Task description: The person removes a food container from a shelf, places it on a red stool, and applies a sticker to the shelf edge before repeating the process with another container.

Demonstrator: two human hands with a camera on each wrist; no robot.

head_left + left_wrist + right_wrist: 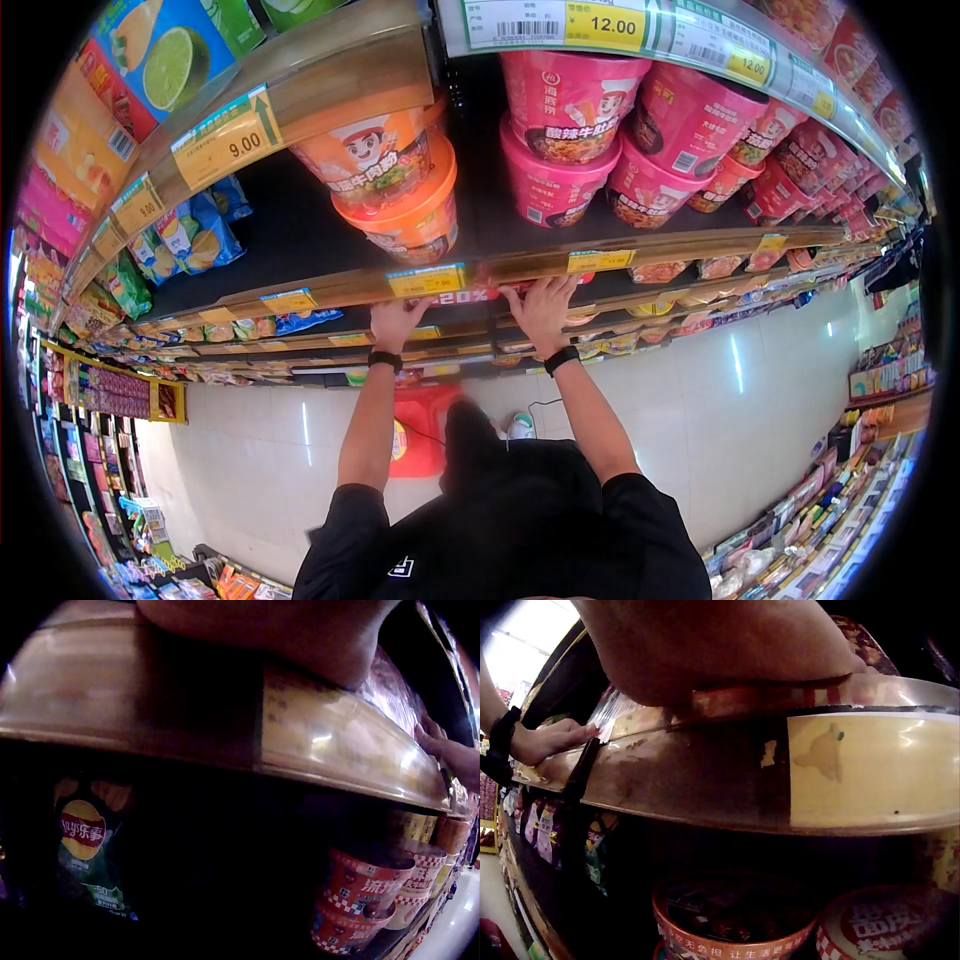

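In the head view, a red package [465, 296] printed "20%" lies on the shelf below the noodle tubs, between the two hands and partly hidden by the upper shelf edge. My left hand [398, 325] is at its left side, thumb toward it, fingertips hidden. On its right side rests my right hand [543, 310], with fingers reaching forward and thumb pointing left. Clear shiny wrapping [390, 686] shows beside the right hand in the left wrist view. The right wrist view shows the left hand [551, 742], its straight fingers right at that wrapping.
Above are stacked orange noodle tubs [405, 205] and pink noodle tubs [570, 110]. A shelf edge [520, 268] with price tags runs just over the hands. Red tubs [352, 900] and a chip bag [90, 840] sit one shelf lower. A red stool [415, 430] stands on the floor.
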